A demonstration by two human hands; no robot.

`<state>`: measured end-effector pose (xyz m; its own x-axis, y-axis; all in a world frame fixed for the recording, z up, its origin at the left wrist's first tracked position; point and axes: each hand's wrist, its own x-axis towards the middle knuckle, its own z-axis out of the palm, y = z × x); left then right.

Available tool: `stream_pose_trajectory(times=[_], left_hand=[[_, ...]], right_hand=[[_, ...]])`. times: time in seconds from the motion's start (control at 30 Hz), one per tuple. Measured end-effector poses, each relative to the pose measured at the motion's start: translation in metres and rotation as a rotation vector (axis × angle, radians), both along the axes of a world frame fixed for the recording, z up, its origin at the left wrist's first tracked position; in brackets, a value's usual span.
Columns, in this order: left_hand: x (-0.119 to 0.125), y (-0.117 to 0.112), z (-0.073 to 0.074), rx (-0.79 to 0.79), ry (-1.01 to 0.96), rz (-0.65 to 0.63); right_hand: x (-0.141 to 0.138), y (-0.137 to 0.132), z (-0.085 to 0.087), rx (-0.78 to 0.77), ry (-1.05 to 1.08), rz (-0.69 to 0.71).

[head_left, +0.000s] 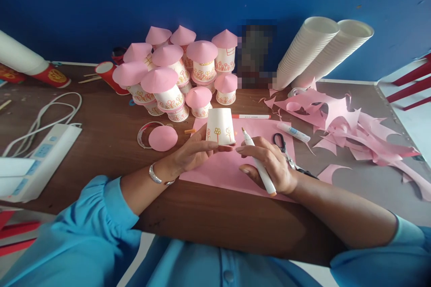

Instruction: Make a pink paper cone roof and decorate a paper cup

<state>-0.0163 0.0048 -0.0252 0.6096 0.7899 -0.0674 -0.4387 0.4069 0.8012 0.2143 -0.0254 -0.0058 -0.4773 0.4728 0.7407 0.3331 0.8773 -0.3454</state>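
Observation:
My left hand [198, 147] holds a white paper cup [219, 124] upside down by its lower edge. Orange and yellow flowers are drawn around the cup's side. Between the fingers of my right hand [269, 161] is a white marker [259, 163], uncapped, its tip pointing up toward the cup without touching it. Beneath both hands lies a sheet of pink paper [215, 172]. Just behind the cup rests an orange-and-white marker [252, 116]. A pair of scissors [286, 150] lies by my right hand, partly hidden by it.
Several decorated cups with pink cone roofs [163, 81] stand at the back. Two tall stacks of white cups [306, 49] lean on the blue wall. Pink paper scraps [353, 125] and a glue stick [294, 132] lie right, a power strip [50, 157] left, a pink disc [163, 138] nearer.

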Motion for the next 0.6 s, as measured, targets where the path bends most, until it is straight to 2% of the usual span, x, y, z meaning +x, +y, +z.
stream_pose_trajectory(times=[0.2, 0.6], left_hand=[[-0.0004, 0.0002, 0.0009, -0.051, -0.067, -0.01], [-0.0019, 0.0003, -0.0025, -0.014, -0.035, -0.052]], right_hand=[[0.0017, 0.0009, -0.0022, -0.004, -0.021, -0.12], [0.0005, 0.0026, -0.0084, -0.057, -0.003, -0.136]])
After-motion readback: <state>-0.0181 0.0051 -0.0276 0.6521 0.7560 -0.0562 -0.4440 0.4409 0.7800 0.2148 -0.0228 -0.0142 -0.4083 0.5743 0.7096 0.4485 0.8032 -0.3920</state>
